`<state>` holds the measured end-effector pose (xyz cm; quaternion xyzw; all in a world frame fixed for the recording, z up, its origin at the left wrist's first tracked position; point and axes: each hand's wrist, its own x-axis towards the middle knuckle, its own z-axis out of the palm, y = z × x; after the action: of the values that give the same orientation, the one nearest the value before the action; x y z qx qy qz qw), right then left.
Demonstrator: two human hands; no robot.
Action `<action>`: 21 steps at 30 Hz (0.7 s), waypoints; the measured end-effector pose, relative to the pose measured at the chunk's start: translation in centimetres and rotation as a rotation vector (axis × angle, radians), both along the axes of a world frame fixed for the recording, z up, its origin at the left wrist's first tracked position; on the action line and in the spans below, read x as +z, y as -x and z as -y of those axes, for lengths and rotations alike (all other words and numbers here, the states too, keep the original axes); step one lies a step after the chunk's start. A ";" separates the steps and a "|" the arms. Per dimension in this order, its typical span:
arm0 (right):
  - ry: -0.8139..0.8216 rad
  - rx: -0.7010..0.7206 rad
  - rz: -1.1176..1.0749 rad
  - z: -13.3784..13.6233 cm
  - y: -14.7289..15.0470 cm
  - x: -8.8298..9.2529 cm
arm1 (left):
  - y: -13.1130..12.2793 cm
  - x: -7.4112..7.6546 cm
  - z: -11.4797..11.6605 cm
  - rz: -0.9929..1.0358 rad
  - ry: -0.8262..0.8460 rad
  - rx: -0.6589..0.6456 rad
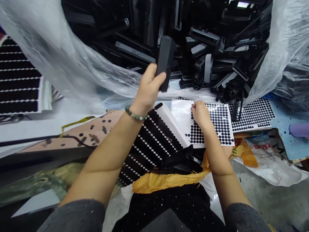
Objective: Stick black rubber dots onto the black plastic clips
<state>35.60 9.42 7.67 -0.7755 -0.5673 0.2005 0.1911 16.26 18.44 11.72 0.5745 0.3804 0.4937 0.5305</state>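
Left hand (148, 88) grasping a black plastic bar (166, 62) at 12 o'clock: rigid, seemingly light, gripped at its lower end. Right hand (201, 115) on a sheet of black adhesive dots (218, 124) at 1 o'clock, any pinch hidden; sheet flexible, best taken by its margin.

The left hand (148, 88) covers the lower end of a black part (166, 62). The right hand (201, 115) hides part of a dotted sheet (212, 124). At twelve o'clock the top edge cuts off a pile (205, 42); at nine the left edge cuts off another sheet (18, 77). At four o'clock a bag's (263, 151) print is too blurred to read.
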 end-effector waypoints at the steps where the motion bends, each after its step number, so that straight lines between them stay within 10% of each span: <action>1: 0.003 0.003 -0.012 -0.1 0.0 0.1 | 0.5 0.1 2.0 0.073 0.117 -0.029; 5: -0.074 -0.050 -0.221 0.5 0.9 0.6 | 1.4 -1.0 8.5 0.266 0.441 -0.097; 11: -0.192 0.027 -0.982 3.6 4.9 2.2 | 0.9 -3.3 11.5 0.375 0.471 -0.106; 21: -0.343 0.092 -0.799 4.6 7.6 3.8 | 1.1 -4.1 12.6 0.244 0.272 -0.114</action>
<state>28.02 4.77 11.49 -0.5679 -0.5077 0.3960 0.5127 15.21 5.85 7.59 0.4541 0.3434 0.4730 0.6724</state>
